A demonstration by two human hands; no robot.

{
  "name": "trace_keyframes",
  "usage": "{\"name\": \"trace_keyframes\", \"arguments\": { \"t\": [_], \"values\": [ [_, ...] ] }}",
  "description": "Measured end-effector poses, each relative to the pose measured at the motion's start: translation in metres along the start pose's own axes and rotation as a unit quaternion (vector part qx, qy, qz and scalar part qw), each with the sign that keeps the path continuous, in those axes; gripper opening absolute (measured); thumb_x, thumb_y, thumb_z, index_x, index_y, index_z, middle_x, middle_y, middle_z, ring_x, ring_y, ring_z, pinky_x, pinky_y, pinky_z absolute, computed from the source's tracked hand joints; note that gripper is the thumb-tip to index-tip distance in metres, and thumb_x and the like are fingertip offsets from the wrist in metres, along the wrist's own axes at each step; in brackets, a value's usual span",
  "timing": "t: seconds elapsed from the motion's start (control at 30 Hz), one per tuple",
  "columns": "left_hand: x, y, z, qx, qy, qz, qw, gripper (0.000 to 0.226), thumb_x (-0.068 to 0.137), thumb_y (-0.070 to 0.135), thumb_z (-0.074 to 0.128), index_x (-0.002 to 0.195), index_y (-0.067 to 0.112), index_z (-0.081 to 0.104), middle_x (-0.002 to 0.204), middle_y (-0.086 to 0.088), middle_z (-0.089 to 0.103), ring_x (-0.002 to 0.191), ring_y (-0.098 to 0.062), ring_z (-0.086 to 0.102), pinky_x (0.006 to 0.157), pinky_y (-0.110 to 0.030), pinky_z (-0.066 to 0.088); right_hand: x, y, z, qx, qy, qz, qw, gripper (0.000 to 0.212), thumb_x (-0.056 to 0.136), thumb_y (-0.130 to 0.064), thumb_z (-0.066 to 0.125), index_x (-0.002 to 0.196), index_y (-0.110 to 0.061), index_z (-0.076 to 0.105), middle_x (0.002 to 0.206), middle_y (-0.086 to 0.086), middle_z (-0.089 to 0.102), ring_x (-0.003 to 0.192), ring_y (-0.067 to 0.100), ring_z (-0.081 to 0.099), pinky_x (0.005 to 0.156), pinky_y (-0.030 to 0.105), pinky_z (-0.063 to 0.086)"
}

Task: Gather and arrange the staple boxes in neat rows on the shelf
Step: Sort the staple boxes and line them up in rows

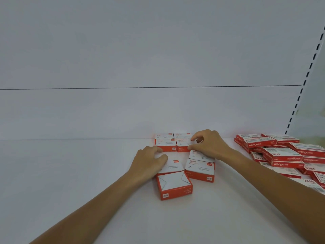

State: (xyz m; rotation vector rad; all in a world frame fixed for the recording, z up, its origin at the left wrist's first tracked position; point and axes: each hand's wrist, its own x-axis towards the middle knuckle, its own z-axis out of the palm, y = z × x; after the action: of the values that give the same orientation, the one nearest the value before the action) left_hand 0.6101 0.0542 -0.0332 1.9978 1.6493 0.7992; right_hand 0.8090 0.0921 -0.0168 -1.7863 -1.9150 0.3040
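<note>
In the head view, the right grip (209, 145) pinches a back box (183, 144) between thumb and first finger. That box is one of a neat square (166, 144) of four boxes at the back of the shelf (70, 173). The left grip (149, 161) lies on a middle box (171, 166) with its fingers bent over the left edge. One fingertip reaches the square just past it.

A hard push from either grip could slide the square crooked, because the boxes look light and the shelf looks smooth.

A tilted box (200, 155) sits right under the right grip, leaning on another box. The wrist could bump it and tip it off.

Just in front of the left grip is an upside-down box (174, 187) with its flaps facing up. If it goes in like that, the row will not match.

Well off to the right of the right grip is a messy pile (281, 155). The arm passes near it and could knock some boxes down.
</note>
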Motion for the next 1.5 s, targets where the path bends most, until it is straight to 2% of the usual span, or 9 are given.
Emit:
{"name": "trace_keyframes", "arguments": {
  "t": [0.2, 0.43, 0.67, 0.8, 0.9, 1.0, 1.13, 1.27, 1.5],
  "values": [
    [-0.001, 0.001, 0.000, 0.006, 0.018, 0.006, 1.000, 0.033, 0.090, 0.026, 0.048, 0.120, 0.016, 0.057, 0.132, -0.001, 0.051, 0.121, -0.016, 0.046, 0.093, -0.023, 0.035, 0.000, -0.004, 0.006, -0.009, 0.010, -0.008, 1.000, 0.041, 0.083, -0.034, 0.066, 0.115, -0.010, 0.060, 0.121, 0.008, 0.060, 0.082, 0.013, 0.054, 0.057, 0.014, 0.040],
    [-0.001, 0.002, 0.002, 0.014, 0.015, 0.014, 1.000, 0.029, 0.091, 0.027, 0.048, 0.111, 0.013, 0.063, 0.126, 0.000, 0.057, 0.109, -0.014, 0.054, 0.083, -0.023, 0.044, 0.001, -0.004, 0.007, -0.003, -0.008, 0.003, 1.000, 0.039, 0.083, -0.035, 0.065, 0.114, -0.013, 0.058, 0.122, 0.009, 0.059, 0.083, 0.015, 0.054, 0.057, 0.014, 0.041],
    [-0.007, 0.007, -0.010, -0.003, 0.030, 0.035, 0.999, 0.031, 0.089, 0.024, 0.052, 0.118, 0.016, 0.059, 0.133, 0.001, 0.051, 0.120, -0.013, 0.046, 0.087, -0.018, 0.032, -0.002, -0.007, -0.010, 0.003, -0.068, 0.021, 0.997, 0.042, 0.094, -0.042, 0.045, 0.128, -0.019, 0.051, 0.134, 0.003, 0.053, 0.111, 0.021, 0.056, 0.080, 0.022, 0.042],
    [-0.015, 0.012, -0.014, -0.008, -0.033, 0.058, 0.998, 0.029, 0.091, 0.033, 0.051, 0.116, 0.020, 0.059, 0.130, 0.004, 0.053, 0.118, -0.010, 0.047, 0.090, -0.020, 0.034, -0.013, -0.002, -0.019, -0.010, -0.050, 0.020, 0.998, 0.038, 0.093, -0.041, 0.047, 0.116, -0.013, 0.060, 0.115, 0.005, 0.061, 0.071, 0.011, 0.058, 0.057, 0.015, 0.038],
    [-0.023, 0.017, -0.008, 0.021, -0.085, 0.063, 0.994, 0.039, 0.089, 0.043, 0.049, 0.121, 0.022, 0.055, 0.130, 0.006, 0.053, 0.117, -0.010, 0.048, 0.094, -0.024, 0.038, -0.025, 0.000, -0.026, -0.046, -0.075, 0.028, 0.996, 0.038, 0.092, -0.046, 0.047, 0.101, -0.014, 0.066, 0.095, 0.001, 0.061, 0.075, 0.012, 0.054, 0.063, 0.021, 0.042],
    [-0.031, 0.026, 0.001, 0.067, -0.097, 0.076, 0.990, 0.051, 0.086, 0.053, 0.049, 0.127, 0.022, 0.049, 0.131, 0.006, 0.052, 0.117, -0.013, 0.049, 0.100, -0.032, 0.040, -0.037, 0.002, -0.026, -0.083, -0.099, 0.020, 0.991, 0.038, 0.088, -0.053, 0.048, 0.075, -0.021, 0.062, 0.077, -0.005, 0.058, 0.068, 0.011, 0.052, 0.056, 0.021, 0.035],
    [-0.042, 0.034, 0.005, 0.123, -0.105, 0.099, 0.982, 0.055, 0.083, 0.056, 0.052, 0.129, 0.028, 0.043, 0.128, 0.007, 0.051, 0.111, -0.012, 0.047, 0.101, -0.037, 0.037, -0.052, -0.001, -0.025, -0.053, -0.113, -0.015, 0.992, 0.038, 0.086, -0.052, 0.053, 0.104, -0.023, 0.069, 0.101, -0.004, 0.067, 0.090, 0.014, 0.062, 0.069, 0.022, 0.045],
    [-0.051, 0.037, 0.003, 0.095, -0.135, 0.111, 0.980, 0.054, 0.081, 0.053, 0.057, 0.128, 0.029, 0.043, 0.123, 0.008, 0.051, 0.102, -0.010, 0.046, 0.095, -0.029, 0.041, -0.059, -0.006, -0.026, -0.026, -0.135, -0.027, 0.990, 0.043, 0.085, -0.047, 0.057, 0.121, -0.024, 0.060, 0.123, -0.004, 0.058, 0.097, 0.008, 0.050, 0.074, 0.018, 0.038],
    [-0.057, 0.041, -0.001, 0.049, -0.133, 0.102, 0.985, 0.050, 0.090, 0.047, 0.048, 0.132, 0.021, 0.044, 0.129, 0.005, 0.052, 0.105, -0.009, 0.051, 0.084, -0.020, 0.042, -0.059, -0.008, -0.032, 0.064, -0.137, 0.016, 0.988, 0.036, 0.080, -0.034, 0.069, 0.110, -0.015, 0.063, 0.103, -0.003, 0.062, 0.090, 0.011, 0.060, 0.073, 0.019, 0.047]
  ]
}}
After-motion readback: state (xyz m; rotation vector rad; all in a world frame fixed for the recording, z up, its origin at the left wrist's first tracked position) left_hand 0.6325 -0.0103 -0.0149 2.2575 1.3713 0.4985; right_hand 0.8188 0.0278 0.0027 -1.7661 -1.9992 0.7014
